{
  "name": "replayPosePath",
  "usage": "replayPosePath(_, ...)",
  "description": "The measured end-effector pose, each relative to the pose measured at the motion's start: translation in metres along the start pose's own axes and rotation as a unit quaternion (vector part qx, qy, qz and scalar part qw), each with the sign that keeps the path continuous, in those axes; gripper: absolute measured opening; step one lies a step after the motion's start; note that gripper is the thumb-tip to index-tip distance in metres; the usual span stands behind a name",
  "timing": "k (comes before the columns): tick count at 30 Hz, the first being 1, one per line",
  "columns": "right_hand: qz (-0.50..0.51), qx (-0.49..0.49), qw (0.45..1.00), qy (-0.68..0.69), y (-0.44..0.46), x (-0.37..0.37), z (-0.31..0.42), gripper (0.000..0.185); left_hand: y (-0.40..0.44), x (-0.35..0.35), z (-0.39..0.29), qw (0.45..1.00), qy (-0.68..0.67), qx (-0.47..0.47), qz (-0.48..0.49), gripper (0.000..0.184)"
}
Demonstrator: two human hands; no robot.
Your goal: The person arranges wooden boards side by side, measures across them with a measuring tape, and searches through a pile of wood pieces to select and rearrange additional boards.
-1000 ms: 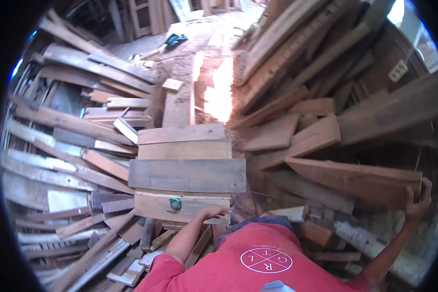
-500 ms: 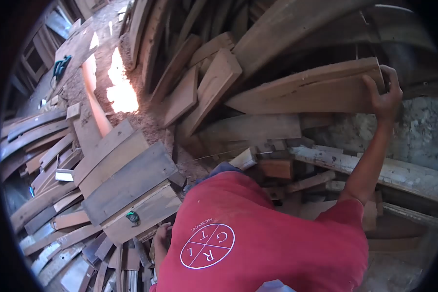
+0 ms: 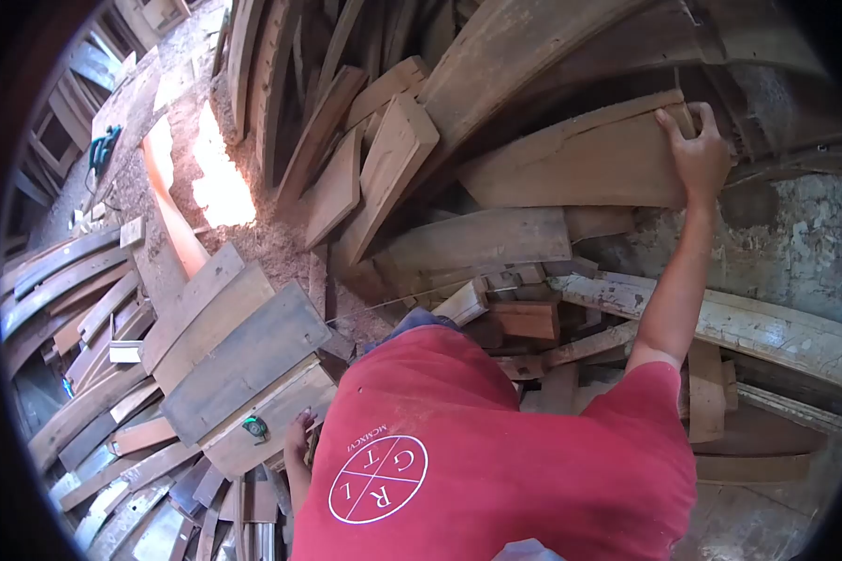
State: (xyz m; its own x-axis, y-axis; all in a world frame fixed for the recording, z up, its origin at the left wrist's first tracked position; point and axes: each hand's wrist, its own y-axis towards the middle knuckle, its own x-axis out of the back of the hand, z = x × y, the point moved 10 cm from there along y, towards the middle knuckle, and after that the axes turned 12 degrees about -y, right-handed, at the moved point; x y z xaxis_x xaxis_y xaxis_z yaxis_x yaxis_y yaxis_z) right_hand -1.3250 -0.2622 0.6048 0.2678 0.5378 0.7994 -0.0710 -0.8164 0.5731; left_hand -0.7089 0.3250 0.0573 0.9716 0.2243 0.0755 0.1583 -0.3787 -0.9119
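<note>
My right hand (image 3: 700,154) grips the upper end of a wide wooden board (image 3: 580,164), thumb on the near face and fingers over the end. That board leans among other planks at the upper right. My left hand (image 3: 299,435) shows partly beside my shirt, fingers apart, near the edge of a pale board (image 3: 281,416). On this pale board lies a green and black tape measure (image 3: 254,426). A grey board (image 3: 243,365) lies beside it. I cannot tell whether my left hand touches the pale board.
Leaning planks (image 3: 393,159) crowd the upper middle. Stacked offcuts (image 3: 94,318) fill the left side. A long paint-worn beam (image 3: 748,327) crosses the right, by a stained wall (image 3: 805,234). A green power tool (image 3: 103,150) lies on the dusty floor at upper left.
My right hand and the wide board's held end have shifted left and slightly up in view. My left hand has come up, with its fingers more visible. The whole view has shifted slightly.
</note>
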Motion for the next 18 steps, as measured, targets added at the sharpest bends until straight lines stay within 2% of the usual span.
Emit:
replayPosePath(1,0.000,-0.006,1.000,0.000,0.006,-0.001,-0.008,0.053,0.000,0.002,-0.004,0.998,0.053,-0.015,-0.003,0.057)
replayPosePath(2,-0.036,0.032,0.999,0.017,0.010,0.004,-0.011,0.053,-0.001,0.003,-0.010,0.994,0.106,-0.029,-0.008,0.057)
replayPosePath(4,-0.087,0.091,0.992,0.029,0.022,0.015,-0.017,0.054,0.031,0.025,0.057,0.993,-0.104,0.040,-0.029,0.051)
replayPosePath(5,-0.086,0.083,0.992,0.029,0.028,0.016,-0.022,0.054,0.046,0.037,0.081,0.994,-0.097,0.038,-0.030,0.051)
replayPosePath(6,-0.076,0.082,0.994,0.019,0.032,0.017,-0.025,0.055,0.057,0.050,0.082,0.999,-0.012,-0.023,-0.033,0.047)
replayPosePath(7,-0.066,0.081,0.995,0.008,0.035,0.020,-0.027,0.056,0.064,0.061,0.082,0.993,0.076,-0.082,-0.046,0.043)
replayPosePath(8,-0.045,0.063,0.996,-0.042,0.036,0.023,-0.022,0.052,0.062,0.057,0.080,0.995,0.068,-0.064,-0.039,0.043)
replayPosePath(12,-0.067,0.039,0.996,-0.039,0.043,0.014,-0.040,0.054,0.046,0.037,0.043,0.999,0.035,-0.008,-0.033,0.043)
replayPosePath(14,-0.065,0.109,0.992,-0.008,0.048,0.009,-0.037,0.060,0.039,0.030,0.028,0.999,0.029,-0.005,-0.031,0.043)
replayPosePath(15,-0.064,0.106,0.992,-0.008,0.055,0.003,-0.041,0.060,0.036,0.027,0.020,0.999,0.027,-0.005,-0.030,0.043)
replayPosePath(17,-0.142,0.166,0.975,0.046,0.059,0.012,-0.041,0.064,0.032,0.021,0.004,0.999,0.034,-0.004,-0.027,0.043)
replayPosePath(18,-0.139,0.161,0.976,0.045,0.059,0.024,-0.039,0.064,0.031,0.019,0.000,0.999,0.035,-0.003,-0.026,0.043)
